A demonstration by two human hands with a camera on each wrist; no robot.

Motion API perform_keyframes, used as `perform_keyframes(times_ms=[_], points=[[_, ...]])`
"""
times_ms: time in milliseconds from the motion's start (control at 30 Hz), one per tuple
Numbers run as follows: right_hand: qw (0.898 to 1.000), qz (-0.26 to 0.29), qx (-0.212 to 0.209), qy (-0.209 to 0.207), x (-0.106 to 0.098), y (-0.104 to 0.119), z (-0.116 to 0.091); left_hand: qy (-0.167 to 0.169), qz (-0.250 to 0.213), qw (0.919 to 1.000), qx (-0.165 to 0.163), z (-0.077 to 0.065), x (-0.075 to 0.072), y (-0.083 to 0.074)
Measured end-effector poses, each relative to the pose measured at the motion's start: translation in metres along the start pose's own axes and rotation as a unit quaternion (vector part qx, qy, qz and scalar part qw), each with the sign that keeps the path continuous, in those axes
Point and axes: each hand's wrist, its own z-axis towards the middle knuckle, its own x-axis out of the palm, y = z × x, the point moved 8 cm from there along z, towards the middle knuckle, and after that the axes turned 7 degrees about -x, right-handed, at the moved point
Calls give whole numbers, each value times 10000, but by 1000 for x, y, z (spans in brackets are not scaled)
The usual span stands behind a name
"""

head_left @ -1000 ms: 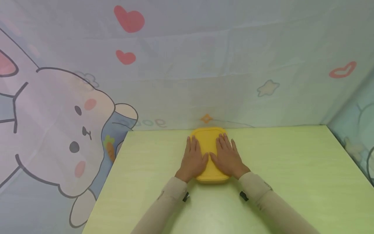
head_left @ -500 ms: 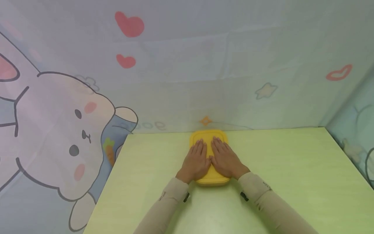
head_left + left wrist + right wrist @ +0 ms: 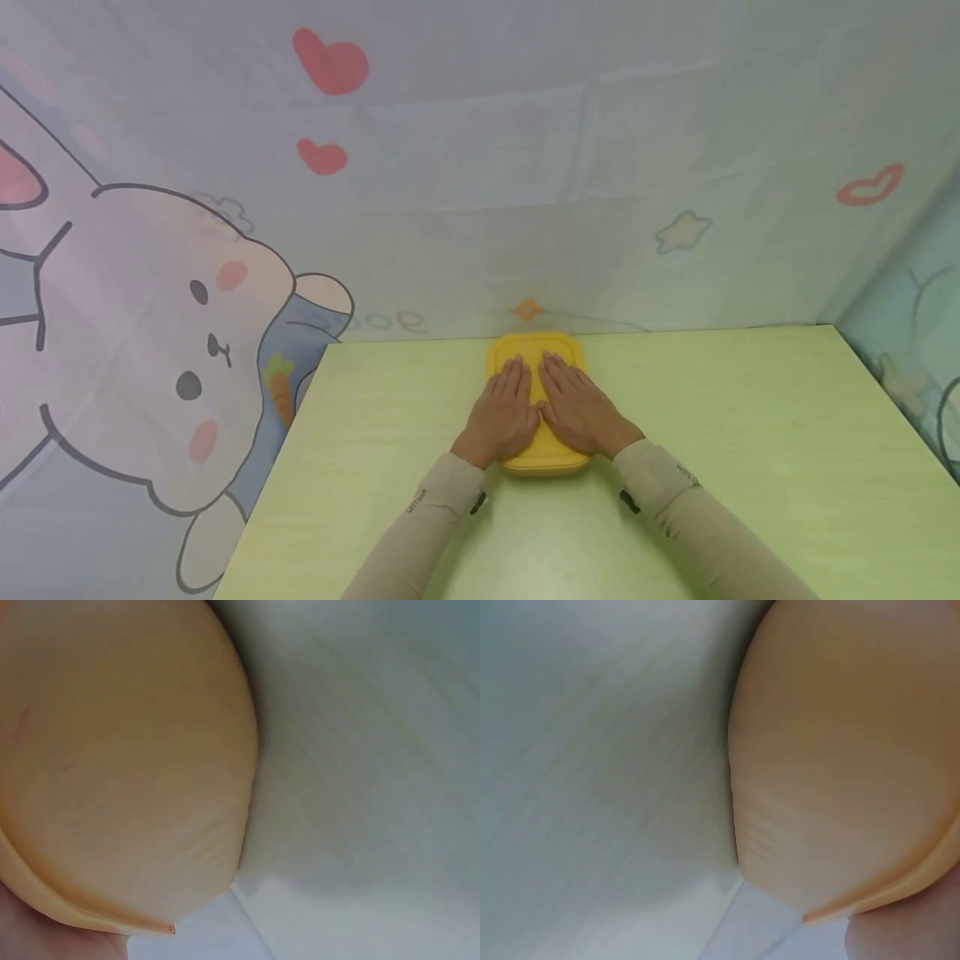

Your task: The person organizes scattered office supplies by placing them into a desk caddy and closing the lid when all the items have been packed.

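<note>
A yellow lidded box [image 3: 536,346] with rounded corners stands at the back of the table. My left hand [image 3: 504,417] lies flat on the left half of its lid, fingers straight and pointing away. On the right half rests my right hand [image 3: 581,408], its fingers straight too. The two thumbs meet or nearly meet at the middle of the lid. In the left wrist view the box's side wall [image 3: 135,765] fills the left, with part of the hand [image 3: 45,930] at the lid's edge. The right wrist view mirrors this, showing the box wall [image 3: 847,765] and some hand [image 3: 907,930].
The pale yellow-green table [image 3: 750,467] stretches out on both sides of the box. Behind it hangs a cloth backdrop [image 3: 480,167] with printed hearts and a rabbit. A dark curved cable-like line [image 3: 943,425] shows at the right edge.
Since one second ago both hands have slid inward and slightly nearer on the lid, bringing their fingers closer together. The head view has tilted slightly. Over the last half second almost nothing has moved.
</note>
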Motion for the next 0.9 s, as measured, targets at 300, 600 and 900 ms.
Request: perform_keyframes(times_ms=[300, 600, 900], points=[[9996, 108, -134, -215, 2, 0, 2, -62, 135, 9999, 32, 0, -2, 2], [9958, 907, -128, -77, -10, -7, -4, 157, -703, 9974, 32, -5, -16, 8], [9881, 1426, 490, -287, -62, -19, -44, -508, -911, 9942, 243, -33, -58, 25]])
